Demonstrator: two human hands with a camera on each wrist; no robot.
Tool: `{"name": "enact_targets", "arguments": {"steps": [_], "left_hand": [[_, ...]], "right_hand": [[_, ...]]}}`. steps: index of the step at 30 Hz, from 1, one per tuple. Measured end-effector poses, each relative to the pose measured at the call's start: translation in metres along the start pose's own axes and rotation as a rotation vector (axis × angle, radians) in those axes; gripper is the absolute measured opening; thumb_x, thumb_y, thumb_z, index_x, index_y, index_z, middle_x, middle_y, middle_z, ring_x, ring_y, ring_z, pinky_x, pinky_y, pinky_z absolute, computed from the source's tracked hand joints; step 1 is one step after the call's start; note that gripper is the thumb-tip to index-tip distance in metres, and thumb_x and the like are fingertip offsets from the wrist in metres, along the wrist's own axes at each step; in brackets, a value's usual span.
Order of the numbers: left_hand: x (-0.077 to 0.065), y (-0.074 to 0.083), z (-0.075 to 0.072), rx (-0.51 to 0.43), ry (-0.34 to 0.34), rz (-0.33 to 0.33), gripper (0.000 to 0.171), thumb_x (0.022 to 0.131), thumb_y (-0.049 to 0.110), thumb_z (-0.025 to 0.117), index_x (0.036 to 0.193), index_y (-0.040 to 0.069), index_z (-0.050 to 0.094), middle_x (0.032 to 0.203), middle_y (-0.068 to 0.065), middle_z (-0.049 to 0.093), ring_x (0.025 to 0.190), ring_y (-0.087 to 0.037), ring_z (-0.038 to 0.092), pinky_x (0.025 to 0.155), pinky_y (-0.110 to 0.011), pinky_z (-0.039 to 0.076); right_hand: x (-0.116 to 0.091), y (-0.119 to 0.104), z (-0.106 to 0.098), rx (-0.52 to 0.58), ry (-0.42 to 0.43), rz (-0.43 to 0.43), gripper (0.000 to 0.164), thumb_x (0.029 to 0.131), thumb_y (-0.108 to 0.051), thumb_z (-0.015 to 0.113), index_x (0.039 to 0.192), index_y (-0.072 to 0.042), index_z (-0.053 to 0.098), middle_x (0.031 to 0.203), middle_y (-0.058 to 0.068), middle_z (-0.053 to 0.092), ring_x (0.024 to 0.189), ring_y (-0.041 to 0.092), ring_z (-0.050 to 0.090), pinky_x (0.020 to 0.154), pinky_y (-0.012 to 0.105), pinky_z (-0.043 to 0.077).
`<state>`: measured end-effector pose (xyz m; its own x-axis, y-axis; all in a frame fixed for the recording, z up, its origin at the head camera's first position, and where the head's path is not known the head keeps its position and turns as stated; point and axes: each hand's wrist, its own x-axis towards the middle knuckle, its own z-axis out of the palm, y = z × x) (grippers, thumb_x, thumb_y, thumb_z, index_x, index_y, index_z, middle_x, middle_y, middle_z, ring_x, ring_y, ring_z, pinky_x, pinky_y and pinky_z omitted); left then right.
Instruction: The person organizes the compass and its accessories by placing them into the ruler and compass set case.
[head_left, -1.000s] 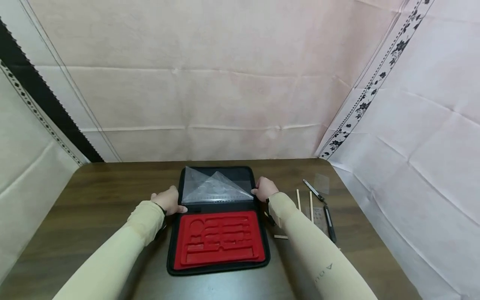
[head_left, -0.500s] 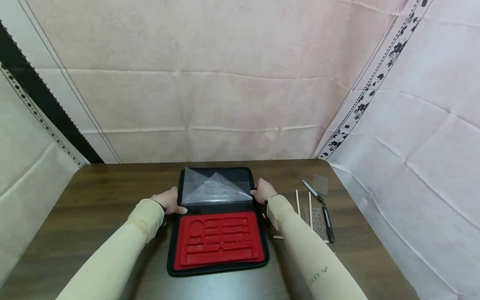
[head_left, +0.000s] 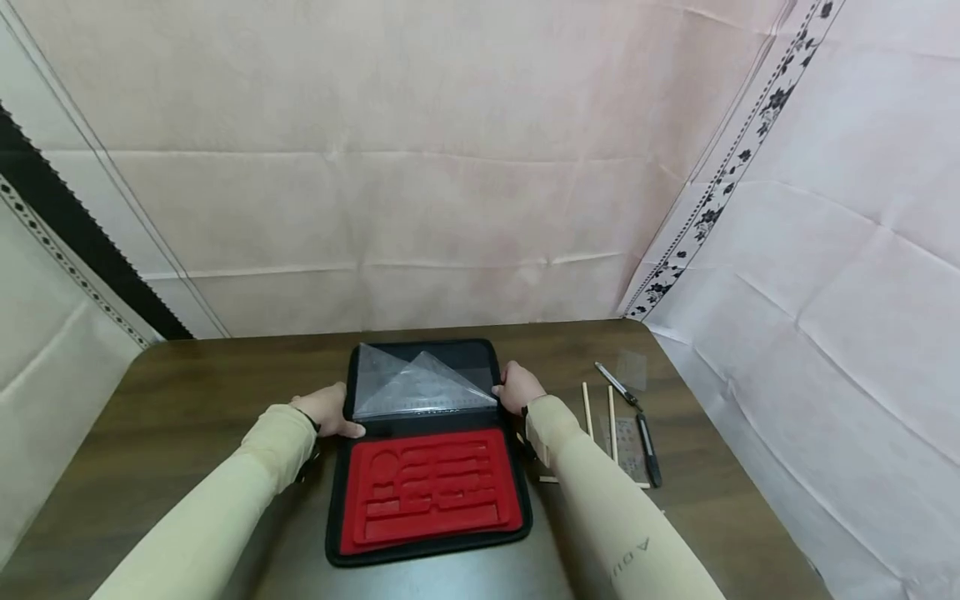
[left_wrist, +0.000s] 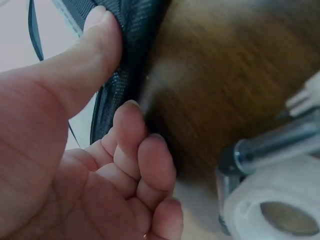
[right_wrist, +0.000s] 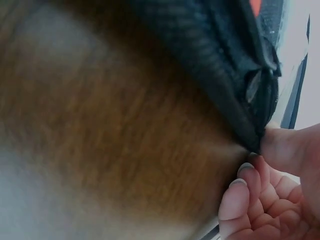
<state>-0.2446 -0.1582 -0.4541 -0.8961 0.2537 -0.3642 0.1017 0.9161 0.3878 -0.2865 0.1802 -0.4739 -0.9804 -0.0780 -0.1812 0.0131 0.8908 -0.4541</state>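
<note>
An unfolded black zip case (head_left: 429, 558) lies on the table, with a red moulded tray (head_left: 431, 492) in its near half. Clear triangular set squares (head_left: 420, 387) sit in a clear pocket on its far half. My left hand (head_left: 327, 411) grips the case's left edge near the fold; in the left wrist view the thumb (left_wrist: 102, 45) presses on the black fabric, the other fingers curled by the edge. On the opposite edge, my right hand (head_left: 519, 388) pinches the case between thumb and fingers, and the right wrist view shows the black edge (right_wrist: 257, 100) there.
Right of the case lie a compass-like metal tool (head_left: 617, 385), a black-handled tool (head_left: 648, 450), thin wooden sticks (head_left: 613, 425) and a clear sheet (head_left: 632, 369). A white ring-shaped roll (left_wrist: 250, 200) and a clear tube (left_wrist: 280, 147) appear near my left hand.
The head view has shifted slightly, so everything appears a little lower and further left. Both hands keep their hold on the case, which has not visibly moved on the table.
</note>
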Motion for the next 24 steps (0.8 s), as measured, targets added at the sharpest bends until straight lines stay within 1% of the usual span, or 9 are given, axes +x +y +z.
{"name": "enact_targets", "arguments": {"steps": [2,4,6,8,12,16,19,21,24], "left_hand": [[-0.004,0.002,0.003,0.02,0.014,-0.026,0.072,0.076,0.036,0.083,0.123,-0.007,0.05,0.118,-0.023,0.059,0.109,-0.037,0.054,0.094,-0.068,0.025],[-0.008,0.003,0.004,0.035,0.036,-0.032,0.073,0.076,0.038,0.082,0.124,-0.007,0.05,0.119,-0.022,0.06,0.107,-0.036,0.055,0.092,-0.064,0.025],[-0.012,0.002,0.006,0.072,0.069,-0.017,0.069,0.078,0.042,0.079,0.121,-0.004,0.053,0.111,-0.019,0.064,0.101,-0.033,0.058,0.088,-0.059,0.027],[-0.017,-0.001,0.005,0.079,0.097,-0.007,0.057,0.081,0.046,0.075,0.109,0.0,0.058,0.096,-0.013,0.066,0.089,-0.028,0.059,0.082,-0.052,0.028],[-0.029,-0.013,-0.014,0.023,0.17,0.065,0.045,0.091,0.052,0.06,0.094,0.007,0.06,0.078,-0.003,0.061,0.073,-0.02,0.056,0.075,-0.047,0.033],[-0.043,-0.035,-0.041,-0.044,0.214,0.119,0.042,0.097,0.044,0.054,0.098,0.003,0.06,0.081,-0.004,0.059,0.073,-0.02,0.054,0.069,-0.042,0.042],[-0.053,-0.054,-0.049,-0.041,0.175,0.113,0.036,0.096,0.032,0.06,0.103,-0.003,0.059,0.089,-0.01,0.061,0.079,-0.023,0.055,0.068,-0.041,0.046],[-0.058,-0.065,-0.048,-0.032,0.122,0.099,0.033,0.093,0.025,0.065,0.106,-0.005,0.058,0.091,-0.012,0.061,0.08,-0.024,0.056,0.069,-0.041,0.047],[-0.064,-0.075,-0.041,-0.006,0.058,0.077,0.031,0.085,0.012,0.071,0.105,-0.007,0.058,0.093,-0.014,0.06,0.081,-0.026,0.055,0.07,-0.042,0.047]], "right_hand": [[-0.002,-0.001,0.0,-0.012,0.007,0.003,0.024,0.092,-0.019,0.067,0.097,-0.004,0.05,0.084,0.01,0.056,0.08,0.026,0.054,0.076,0.038,0.046],[-0.003,-0.002,0.001,-0.008,0.019,0.008,0.023,0.092,-0.018,0.068,0.096,-0.004,0.05,0.085,0.011,0.057,0.08,0.027,0.054,0.077,0.039,0.046],[-0.004,-0.003,0.002,-0.009,0.029,0.001,0.023,0.092,-0.018,0.068,0.097,-0.003,0.051,0.086,0.012,0.057,0.081,0.028,0.055,0.078,0.04,0.046],[-0.005,-0.003,0.004,-0.008,0.034,-0.002,0.023,0.092,-0.018,0.066,0.099,-0.002,0.05,0.087,0.013,0.058,0.083,0.028,0.056,0.079,0.04,0.046],[-0.01,-0.003,0.006,-0.021,0.042,0.004,0.024,0.095,-0.018,0.061,0.105,0.0,0.049,0.092,0.015,0.06,0.088,0.029,0.059,0.083,0.041,0.047],[-0.019,-0.001,0.001,-0.022,-0.003,0.006,0.029,0.096,-0.019,0.057,0.114,0.001,0.048,0.104,0.017,0.061,0.095,0.029,0.059,0.086,0.042,0.046],[-0.027,0.0,-0.004,0.009,-0.04,-0.022,0.036,0.095,-0.019,0.057,0.122,0.003,0.048,0.114,0.018,0.059,0.1,0.029,0.057,0.089,0.043,0.045],[-0.031,0.002,-0.005,0.033,-0.05,-0.054,0.039,0.095,-0.018,0.057,0.126,0.004,0.047,0.115,0.017,0.058,0.1,0.028,0.056,0.089,0.043,0.045],[-0.033,0.005,-0.005,0.053,-0.053,-0.102,0.039,0.096,-0.017,0.059,0.126,0.003,0.047,0.107,0.014,0.057,0.095,0.026,0.056,0.086,0.042,0.045]]}}
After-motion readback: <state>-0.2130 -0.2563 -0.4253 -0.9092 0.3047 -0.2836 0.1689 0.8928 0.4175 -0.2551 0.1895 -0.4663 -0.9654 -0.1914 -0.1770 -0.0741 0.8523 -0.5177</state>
